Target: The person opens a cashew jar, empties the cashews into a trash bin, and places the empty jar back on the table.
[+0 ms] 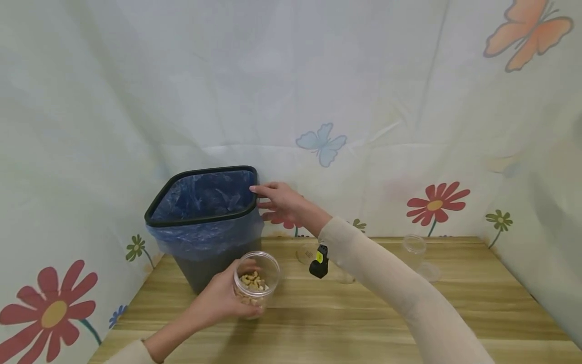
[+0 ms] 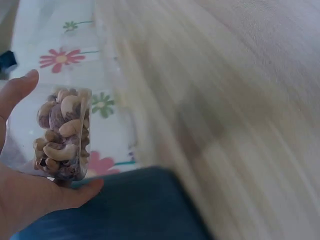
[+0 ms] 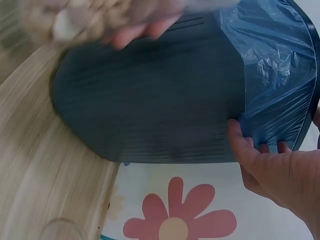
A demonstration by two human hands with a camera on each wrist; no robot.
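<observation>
My left hand (image 1: 227, 293) grips a clear plastic jar (image 1: 257, 270) without a lid, its mouth facing up. Cashews (image 2: 62, 127) lie in its lower part, some with dark skin on them. Beside the jar stands a dark trash bin (image 1: 195, 273) lined with a blue plastic bag (image 1: 204, 237). My right hand (image 1: 286, 202) holds the bin's right side at the black rim (image 1: 204, 220), a fingertip over the edge and other fingers against the outside. In the right wrist view its fingers (image 3: 245, 145) touch the bin wall and the liner.
Toward the back right of the wooden table (image 1: 364, 323) stands an open clear jar (image 1: 415, 245), with a clear round lid (image 1: 429, 272) near it. Another clear round piece (image 1: 305, 253) lies behind my right sleeve. A flower-printed cloth (image 1: 254, 91) encloses the back and sides.
</observation>
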